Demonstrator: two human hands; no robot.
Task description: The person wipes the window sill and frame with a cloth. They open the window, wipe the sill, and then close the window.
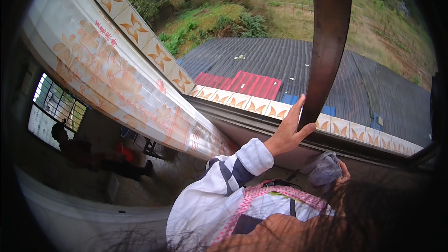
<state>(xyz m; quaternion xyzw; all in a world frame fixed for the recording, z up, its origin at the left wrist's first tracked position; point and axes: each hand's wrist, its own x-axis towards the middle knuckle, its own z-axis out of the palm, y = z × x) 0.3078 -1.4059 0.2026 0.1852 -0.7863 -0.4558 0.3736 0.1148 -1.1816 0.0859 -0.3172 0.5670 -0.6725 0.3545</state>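
At an open window, my left hand point(288, 131) rests with spread fingers against the lower end of a dark upright window frame bar point(325, 42). To its lower right, my right hand point(344, 175) holds a crumpled grey cloth point(325, 168) just inside the sill. Hair partly hides that hand. The dark window track point(252, 115) runs beneath the bar, with patterned tiles point(257, 104) along its outer side.
A flower-printed curtain point(115, 84) hangs at the left. Beyond it, a seated person point(75, 147) is near a red bucket point(125, 152) and a barred window point(59, 105). Outside lies a corrugated roof point(259, 56) with red sheets point(253, 84).
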